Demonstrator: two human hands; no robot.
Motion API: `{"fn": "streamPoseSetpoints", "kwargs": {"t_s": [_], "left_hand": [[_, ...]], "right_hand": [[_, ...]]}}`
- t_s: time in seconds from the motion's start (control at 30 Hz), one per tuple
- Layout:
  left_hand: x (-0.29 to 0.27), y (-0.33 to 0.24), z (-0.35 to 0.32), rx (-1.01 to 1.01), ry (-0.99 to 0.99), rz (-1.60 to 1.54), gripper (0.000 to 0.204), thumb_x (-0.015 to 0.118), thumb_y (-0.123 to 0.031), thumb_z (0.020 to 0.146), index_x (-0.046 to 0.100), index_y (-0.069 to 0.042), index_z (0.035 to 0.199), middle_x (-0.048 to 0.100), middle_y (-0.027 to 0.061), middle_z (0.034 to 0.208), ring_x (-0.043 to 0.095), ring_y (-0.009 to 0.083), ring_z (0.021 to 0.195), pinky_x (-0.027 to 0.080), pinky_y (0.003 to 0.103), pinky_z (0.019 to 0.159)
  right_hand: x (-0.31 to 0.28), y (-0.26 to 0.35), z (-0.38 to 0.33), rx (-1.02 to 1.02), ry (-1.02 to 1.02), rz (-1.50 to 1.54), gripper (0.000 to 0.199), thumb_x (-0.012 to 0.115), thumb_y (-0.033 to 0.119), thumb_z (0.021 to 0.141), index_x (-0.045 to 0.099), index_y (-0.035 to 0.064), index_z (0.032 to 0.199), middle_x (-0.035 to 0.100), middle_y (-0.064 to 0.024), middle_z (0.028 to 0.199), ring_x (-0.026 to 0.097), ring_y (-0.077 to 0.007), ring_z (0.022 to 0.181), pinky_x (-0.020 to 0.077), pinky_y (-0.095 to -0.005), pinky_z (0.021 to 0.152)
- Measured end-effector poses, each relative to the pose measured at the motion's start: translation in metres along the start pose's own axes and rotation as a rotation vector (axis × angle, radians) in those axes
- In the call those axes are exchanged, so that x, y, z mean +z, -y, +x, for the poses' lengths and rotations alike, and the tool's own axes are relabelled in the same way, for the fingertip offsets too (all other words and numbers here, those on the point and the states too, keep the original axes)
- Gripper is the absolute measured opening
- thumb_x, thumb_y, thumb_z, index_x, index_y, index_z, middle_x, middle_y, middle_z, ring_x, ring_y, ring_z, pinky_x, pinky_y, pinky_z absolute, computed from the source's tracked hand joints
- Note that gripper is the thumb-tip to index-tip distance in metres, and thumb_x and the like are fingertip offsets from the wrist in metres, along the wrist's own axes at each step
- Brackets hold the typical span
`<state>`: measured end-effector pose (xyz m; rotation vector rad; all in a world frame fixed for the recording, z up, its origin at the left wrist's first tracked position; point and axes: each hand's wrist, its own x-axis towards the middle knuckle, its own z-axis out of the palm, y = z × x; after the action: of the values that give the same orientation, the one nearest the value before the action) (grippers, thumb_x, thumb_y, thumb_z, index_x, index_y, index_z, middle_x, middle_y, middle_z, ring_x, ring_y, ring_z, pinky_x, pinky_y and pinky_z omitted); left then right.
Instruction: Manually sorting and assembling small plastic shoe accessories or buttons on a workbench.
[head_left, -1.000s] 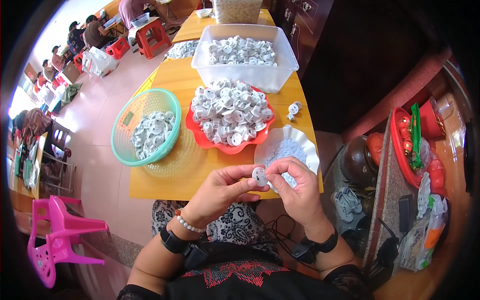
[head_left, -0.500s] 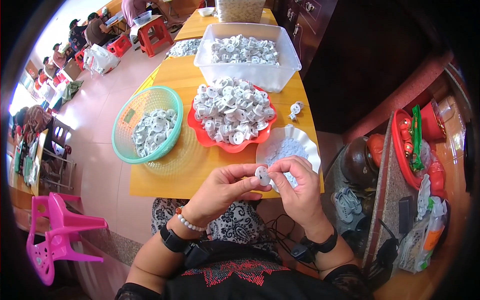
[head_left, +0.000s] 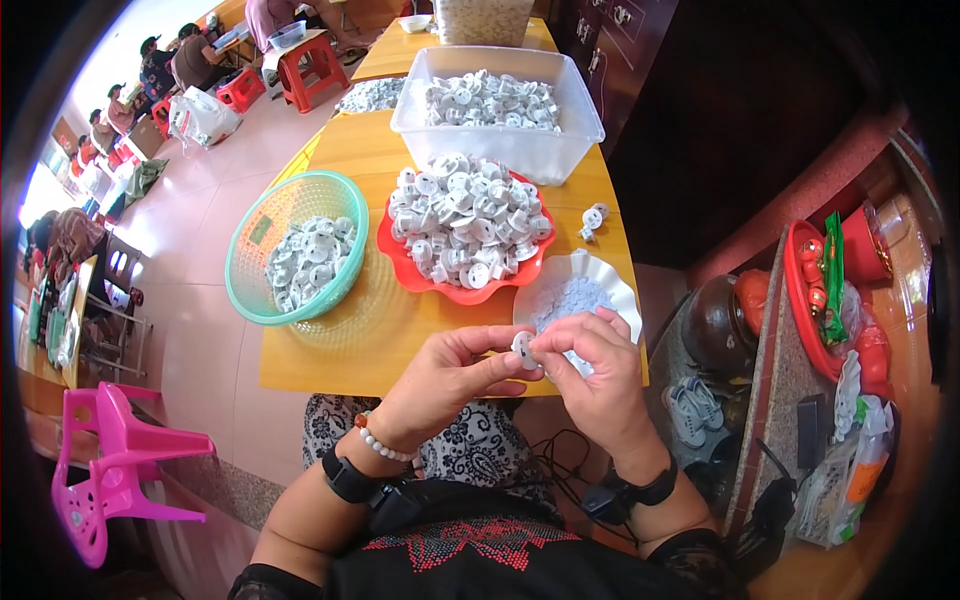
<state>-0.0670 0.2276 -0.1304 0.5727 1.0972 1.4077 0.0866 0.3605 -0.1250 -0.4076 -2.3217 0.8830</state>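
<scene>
A small round white plastic part (head_left: 524, 349) with dark slots is pinched between the thumb and fingers of my left hand (head_left: 470, 362), over the table's near edge. My right hand (head_left: 590, 365) is closed in a pinch against the part's right side; whatever lies between its fingertips is too small or hidden to tell. Just beyond that hand, a white scalloped dish (head_left: 622, 298) holds small pale blue-grey pieces (head_left: 570, 298). Similar white parts (head_left: 465, 220) are heaped in a red wavy-rimmed bowl (head_left: 400, 265). More lie in a green mesh basket (head_left: 240, 270) at the left.
Behind the red bowl stands a clear plastic bin (head_left: 500, 150) of white parts. A few loose parts (head_left: 594, 217) lie on the yellow table (head_left: 330, 355) at its right. A pink stool (head_left: 120, 455) is at the lower left, a cluttered ledge (head_left: 765, 420) at the right.
The round white part has turned slightly in my left fingers. My right fingertips have moved a little left and now overlap its edge more. The containers stay in place.
</scene>
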Motion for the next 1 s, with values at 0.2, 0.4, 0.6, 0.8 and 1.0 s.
{"fn": "streamPoseSetpoints", "kwargs": {"t_s": [0.2, 0.4, 0.6, 0.8, 1.0], "left_hand": [[-0.001, -0.002, 0.0, 0.022, 0.009, -0.007, 0.04, 0.062, -0.019, 0.1, 0.057, 0.0, 0.135, 0.068, 0.0108, 0.12, 0.068, 0.019, 0.108, 0.057, 0.031, 0.09], [0.0, -0.003, 0.0, -0.01, -0.001, -0.004, 0.041, 0.064, -0.018, 0.099, 0.057, 0.0, 0.134, 0.068, 0.0102, 0.119, 0.068, 0.018, 0.107, 0.057, 0.03, 0.09], [-0.002, -0.003, -0.001, -0.006, -0.002, 0.046, 0.038, 0.063, -0.015, 0.098, 0.059, 0.0, 0.132, 0.069, 0.0088, 0.117, 0.068, 0.0166, 0.105, 0.056, 0.029, 0.089], [-0.048, -0.019, 0.002, 0.397, -0.349, 0.289, 0.036, 0.065, -0.006, 0.095, 0.062, -0.002, 0.13, 0.07, 0.0051, 0.109, 0.067, 0.0122, 0.095, 0.055, 0.026, 0.082], [-0.148, -0.048, -0.005, 0.803, -1.024, 1.024, 0.039, 0.069, 0.0, 0.086, 0.066, -0.002, 0.125, 0.069, 0.0091, 0.105, 0.065, 0.0208, 0.1, 0.052, 0.032, 0.087]], "right_hand": [[-0.005, 0.002, 0.0, 0.118, 0.008, 0.134, 0.006, 0.071, 0.008, 0.086, 0.069, 0.0102, 0.09, 0.069, -0.0007, 0.091, 0.066, -0.0193, 0.089, 0.033, -0.0449, 0.105], [-0.002, -0.001, 0.003, -0.034, 0.034, 0.015, 0.003, 0.067, 0.009, 0.088, 0.066, 0.0104, 0.09, 0.066, -0.002, 0.091, 0.065, -0.0218, 0.088, 0.0306, -0.0464, 0.106], [0.001, -0.004, 0.003, -0.063, 0.072, -0.035, 0.007, 0.067, 0.01, 0.088, 0.066, 0.0103, 0.095, 0.066, -0.0026, 0.093, 0.064, -0.0217, 0.086, 0.0299, -0.0467, 0.107], [0.003, -0.026, 0.005, 0.108, 0.035, 0.061, 0.019, 0.069, 0.013, 0.087, 0.07, 0.0115, 0.106, 0.068, -0.0038, 0.098, 0.066, -0.0204, 0.082, 0.0303, -0.0474, 0.107], [0.016, -0.079, -0.018, 0.223, 0.2, -0.46, 0.015, 0.072, 0.021, 0.082, 0.073, 0.0141, 0.095, 0.068, -0.0074, 0.095, 0.063, -0.0258, 0.097, 0.0294, -0.0508, 0.105]]}}
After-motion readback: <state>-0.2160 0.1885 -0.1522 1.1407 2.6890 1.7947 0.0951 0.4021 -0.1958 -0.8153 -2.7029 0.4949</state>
